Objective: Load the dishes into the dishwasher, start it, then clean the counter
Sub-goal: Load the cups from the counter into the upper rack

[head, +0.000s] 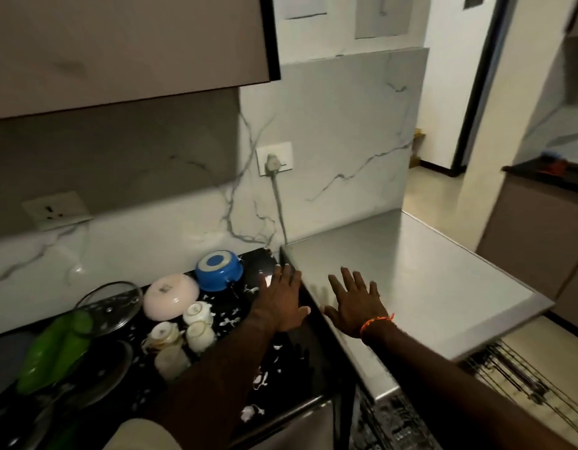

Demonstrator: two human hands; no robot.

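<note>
— How is the light?
— Dim at nine o'clock beneath the wall cabinet [125, 43]; brighter toward the doorway [443, 108] at one o'clock.
— Sharpness?
— Soft all over, motion-smeared at three o'clock, lines bowed at the edges. Pale glare lies on the steel dishwasher top [421, 280].

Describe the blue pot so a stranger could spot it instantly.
Find the black counter under the marble wall. At its back, just left of the steel dishwasher top, sits the blue pot, upside down. It is the only blue dish; the bowl beside it is pink.
</note>
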